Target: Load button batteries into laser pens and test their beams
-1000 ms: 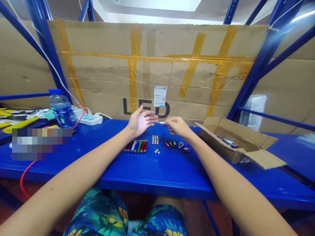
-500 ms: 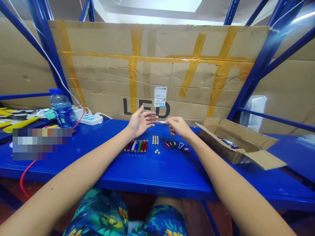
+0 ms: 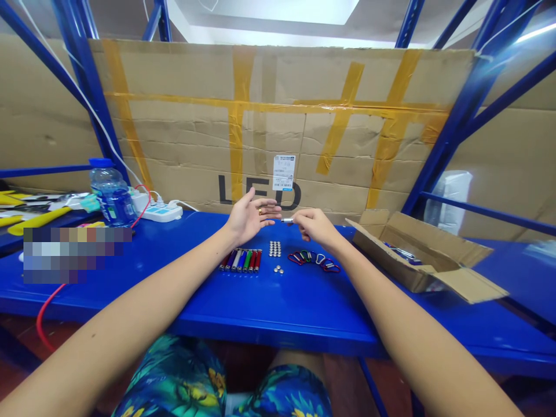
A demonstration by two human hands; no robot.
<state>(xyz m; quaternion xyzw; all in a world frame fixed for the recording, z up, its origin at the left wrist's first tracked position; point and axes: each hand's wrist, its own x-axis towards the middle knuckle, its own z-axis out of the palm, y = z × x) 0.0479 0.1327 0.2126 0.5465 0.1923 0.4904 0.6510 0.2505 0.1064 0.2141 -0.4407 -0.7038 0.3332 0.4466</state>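
Between the left hand (image 3: 248, 219) and the pinching fingers of the right hand (image 3: 316, 225), a short silver tube (image 3: 287, 220) is being held roughly level above a blue table (image 3: 278, 301). The right thumb and curled forefinger are pressing narrowly on one part of it, hiding that end, while the other end is pointing at the left fingers. The left hand is gripping nothing: its palm is facing the tube, its thumb is standing up, its fingers are reaching out straight, and a gold-coloured ring (image 3: 260, 212) is circling one of them. Whether its fingertips are touching the tube's tip is not clear.

Below the left fingers, a row of coloured tubes (image 3: 241, 260) is lying side by side. Below the gap between the hands, small silver discs (image 3: 275, 249) are sitting in a neat grid, with three loose discs (image 3: 278, 270) nearer the table's front edge. Below the right fingers, coloured carabiner clips (image 3: 320, 259) are fanning out; farther right, an open carton (image 3: 382, 263) is standing.

Judging by its smooth, metallic look, the silver tube is probably light, stiff and slightly slippery; the middle of its barrel is seeming the safest hold.
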